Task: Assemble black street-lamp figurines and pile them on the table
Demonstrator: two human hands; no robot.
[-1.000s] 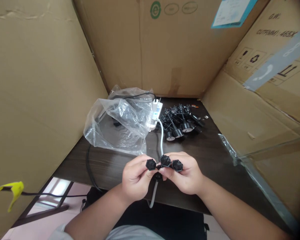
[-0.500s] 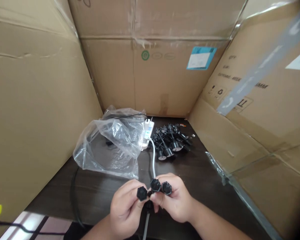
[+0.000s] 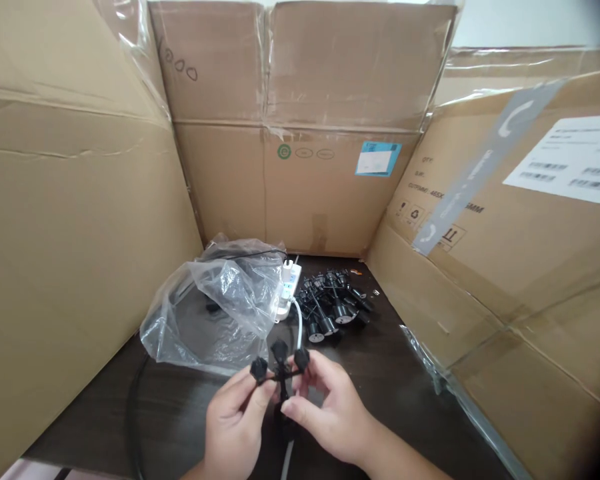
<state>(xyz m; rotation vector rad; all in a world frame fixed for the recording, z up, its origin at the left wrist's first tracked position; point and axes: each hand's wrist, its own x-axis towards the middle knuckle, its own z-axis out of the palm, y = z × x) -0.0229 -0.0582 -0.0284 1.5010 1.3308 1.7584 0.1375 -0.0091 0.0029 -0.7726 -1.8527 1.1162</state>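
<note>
A black branched piece (image 3: 280,352) with several knob-like ends, hexagonal at the tips, is held up between both hands. My left hand (image 3: 236,421) pinches its left arm between thumb and fingers. On the other side, my right hand (image 3: 333,408) has its fingers behind the right arm and its thumb beside the central stem. The lower part of the piece is dark and blurred, so its shape is hard to make out. Beyond the hands lies a pile of black parts (image 3: 341,308), some with long stems and pale round discs on their ends.
A white power strip (image 3: 289,287) with plugs in it lies beside the pile, its white cable (image 3: 299,327) running toward me. To its left is a crumpled clear plastic bag (image 3: 180,333). Tall cardboard walls (image 3: 310,200) surround the dark table (image 3: 395,400).
The view has tilted up, showing more of the box tops. The piece has turned from its hollow hexagonal ends facing me to standing more upright. My right thumb has moved down along the stem.
</note>
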